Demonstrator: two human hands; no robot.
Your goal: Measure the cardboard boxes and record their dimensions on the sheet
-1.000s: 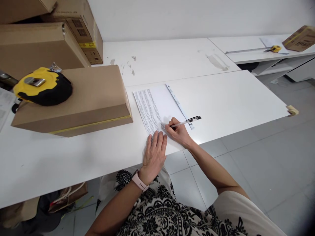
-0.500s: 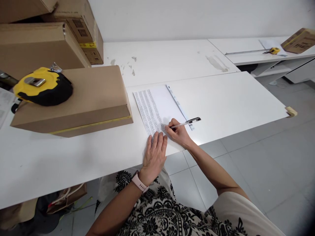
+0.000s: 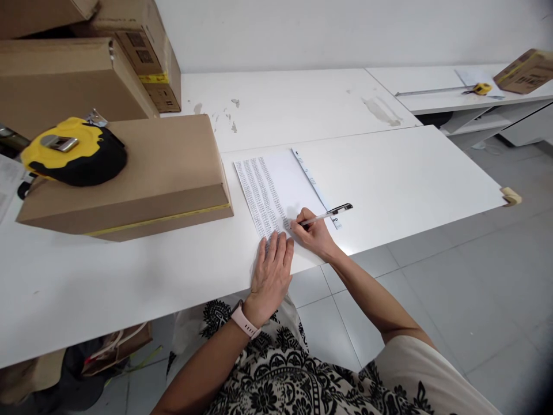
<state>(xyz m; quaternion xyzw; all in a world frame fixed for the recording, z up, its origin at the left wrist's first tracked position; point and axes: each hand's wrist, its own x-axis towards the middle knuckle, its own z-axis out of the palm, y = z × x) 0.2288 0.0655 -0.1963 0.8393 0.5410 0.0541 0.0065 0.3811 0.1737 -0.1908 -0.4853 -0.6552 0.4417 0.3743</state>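
While the right hand [image 3: 313, 233] pinches a pen [image 3: 326, 215] between thumb and fingers, the pen's tip rests on the lower part of a printed sheet [image 3: 276, 184] lying on a white tabletop [image 3: 389, 173]. The pen's capped end slants up and to the right, away from the writing hand. Dense columns of small print fill the left half of the sheet; the print is too small to read. A narrow printed strip [image 3: 311, 180] runs along the sheet's right edge.

The left hand [image 3: 272, 271] lies flat and released, fingers straight and close together, with its fingertips on the near edge of the sheet just beside the right hand. It grasps nothing. A pale pink watch [image 3: 245, 320] sits on the left wrist.

To the left of the sheet, almost touching its corner, a flat cardboard box [image 3: 164, 167] rests on the tabletop. A yellow and black tape measure [image 3: 73, 153] sits on top of this box near its left end. More cardboard boxes [image 3: 64, 80] are stacked behind it against the wall.

Far to the right, on a separate desk, lie a second tape measure [image 3: 481, 88] with its blade pulled out and a small carton [image 3: 525, 70].
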